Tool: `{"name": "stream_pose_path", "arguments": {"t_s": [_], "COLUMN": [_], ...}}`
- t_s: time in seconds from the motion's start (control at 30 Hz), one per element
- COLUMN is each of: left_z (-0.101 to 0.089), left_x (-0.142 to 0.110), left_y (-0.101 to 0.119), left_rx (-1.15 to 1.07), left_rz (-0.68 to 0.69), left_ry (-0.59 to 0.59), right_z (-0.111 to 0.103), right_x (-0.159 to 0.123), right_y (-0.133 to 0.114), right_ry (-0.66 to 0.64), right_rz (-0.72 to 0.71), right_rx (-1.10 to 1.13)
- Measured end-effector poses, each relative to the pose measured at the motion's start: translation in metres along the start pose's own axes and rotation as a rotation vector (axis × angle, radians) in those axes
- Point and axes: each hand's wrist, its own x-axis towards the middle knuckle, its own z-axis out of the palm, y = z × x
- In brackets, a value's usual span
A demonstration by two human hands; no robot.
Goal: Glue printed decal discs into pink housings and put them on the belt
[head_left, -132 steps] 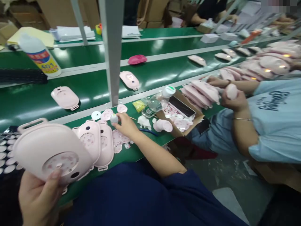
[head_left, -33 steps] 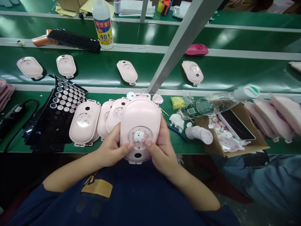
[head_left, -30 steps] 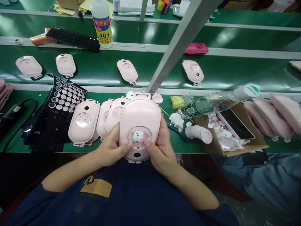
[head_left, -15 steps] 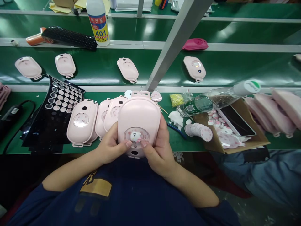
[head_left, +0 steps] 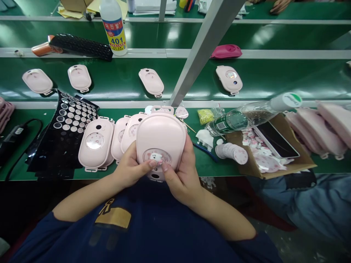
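Between my two hands I hold a pink plastic case [head_left: 161, 128] with rounded corners, its oval recess towards me. A small white cat-face figure [head_left: 155, 156] with a pink part below it lies in that recess. My left hand [head_left: 134, 165] grips the case's left side, its thumb touching the figure. Around the right side wrap the fingers of my right hand [head_left: 182, 175], with the thumb on the figure's lower right. Behind my left hand, more pink cases [head_left: 95, 144] lean in an overlapping row on the bench.
A black sheet of round stickers [head_left: 72, 117] lies left. To the right are a plastic bottle [head_left: 236, 118], a stack of round discs [head_left: 233, 153] and a cardboard box [head_left: 307, 168] holding figures and a phone. Several pink cases [head_left: 150, 82] lie on the green belt. Another person's hand [head_left: 280, 5] shows at the top.
The held case has shifted very slightly left, with both thumbs still at the figure. The cases on the belt have moved slightly right. Another person's hand has appeared at the top right.
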Motion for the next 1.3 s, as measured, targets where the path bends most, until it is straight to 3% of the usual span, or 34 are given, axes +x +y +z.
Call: {"name": "stream_pose_path", "arguments": {"t_s": [0.3,0.4,0.5,0.6,0.83,1.13,1.3], "left_z": [-0.002,-0.002,0.000,0.002,0.001,-0.009,-0.008], "left_x": [0.003,0.004,0.004,0.003,-0.001,0.002,0.002], "left_y": [-0.005,-0.004,-0.001,0.000,0.000,-0.006,-0.006], "left_rx": [-0.002,-0.021,-0.063,-0.046,0.047,0.057,0.113], "left_rz": [0.016,0.057,0.107,0.120,0.119,0.092,0.115], "left_ry": [0.010,0.121,0.225,0.241,0.336,0.307,0.360], "right_z": [0.003,0.004,0.004,0.005,0.014,0.015,0.014], "right_x": [0.002,0.006,0.010,0.013,0.020,0.025,0.024], "right_y": [0.004,0.005,0.004,0.000,-0.001,-0.006,-0.007], "right_ry": [-0.034,-0.059,-0.092,-0.116,-0.074,-0.110,-0.115], "right_rz": [0.048,0.010,0.044,0.107,0.106,0.162,0.163], "right_rx": [0.096,0.177,0.072,-0.021,-0.085,-0.078,-0.077]}}
